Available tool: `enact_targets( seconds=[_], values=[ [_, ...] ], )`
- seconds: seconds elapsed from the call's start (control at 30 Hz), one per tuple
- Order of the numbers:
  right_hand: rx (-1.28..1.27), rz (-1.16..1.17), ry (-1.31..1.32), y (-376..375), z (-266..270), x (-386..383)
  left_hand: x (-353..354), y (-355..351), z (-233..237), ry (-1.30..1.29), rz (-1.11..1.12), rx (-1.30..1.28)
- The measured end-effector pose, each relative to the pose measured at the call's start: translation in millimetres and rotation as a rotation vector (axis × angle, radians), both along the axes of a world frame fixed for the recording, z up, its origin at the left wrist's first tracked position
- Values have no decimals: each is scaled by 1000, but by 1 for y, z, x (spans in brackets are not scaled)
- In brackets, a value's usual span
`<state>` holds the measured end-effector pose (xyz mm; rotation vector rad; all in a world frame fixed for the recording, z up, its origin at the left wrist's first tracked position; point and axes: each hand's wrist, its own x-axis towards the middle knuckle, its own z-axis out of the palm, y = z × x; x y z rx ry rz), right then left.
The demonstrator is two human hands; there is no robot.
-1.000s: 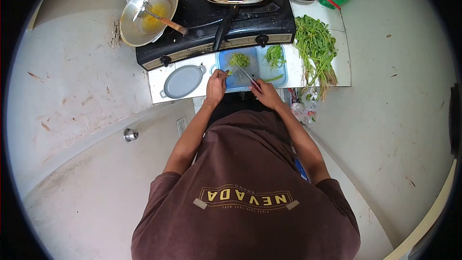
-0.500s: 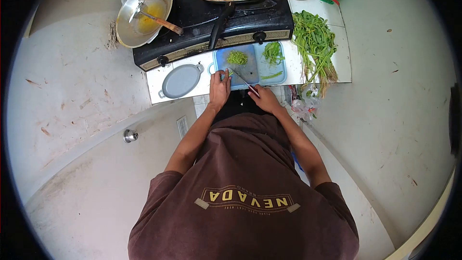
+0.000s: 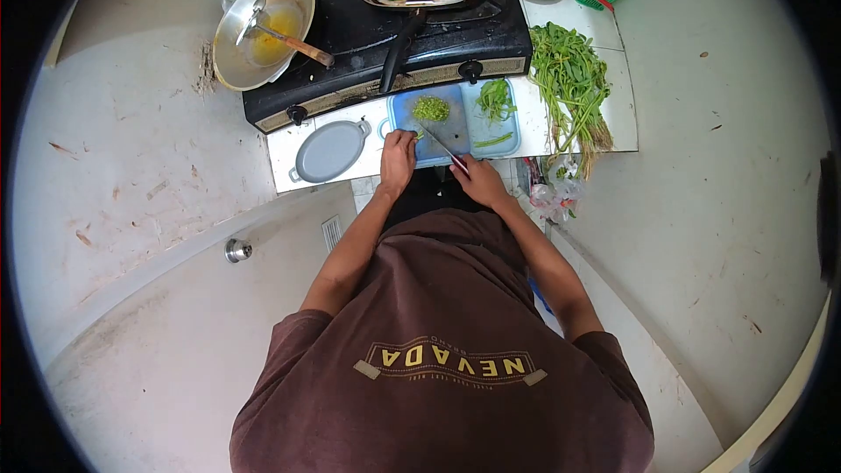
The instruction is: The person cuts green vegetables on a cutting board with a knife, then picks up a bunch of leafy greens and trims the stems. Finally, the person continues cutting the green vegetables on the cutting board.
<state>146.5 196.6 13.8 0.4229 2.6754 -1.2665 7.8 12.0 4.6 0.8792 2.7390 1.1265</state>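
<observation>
On tiled counter [image 3: 624, 105] | stove [image 3: 359, 39] | gray dish [image 3: 331, 151] | blue board [image 3: 454, 114] | leafy greens [image 3: 569, 66]

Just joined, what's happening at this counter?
Someone is cutting greens. The right hand holds a knife over the blue board, and the left hand holds a bit of green stalk near the blade tip. A chopped pile sits on the board's far side. Loose leaves lie to the right, and a large rooted bunch rests on the counter beyond.
</observation>
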Motion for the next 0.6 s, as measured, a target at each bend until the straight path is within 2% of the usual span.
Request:
enact_targets(
  seconds=[0.6],
  values=[
    [158,99,-51,-3,17,-20,-1,-1,-2,25,-32,-31]
  ],
)
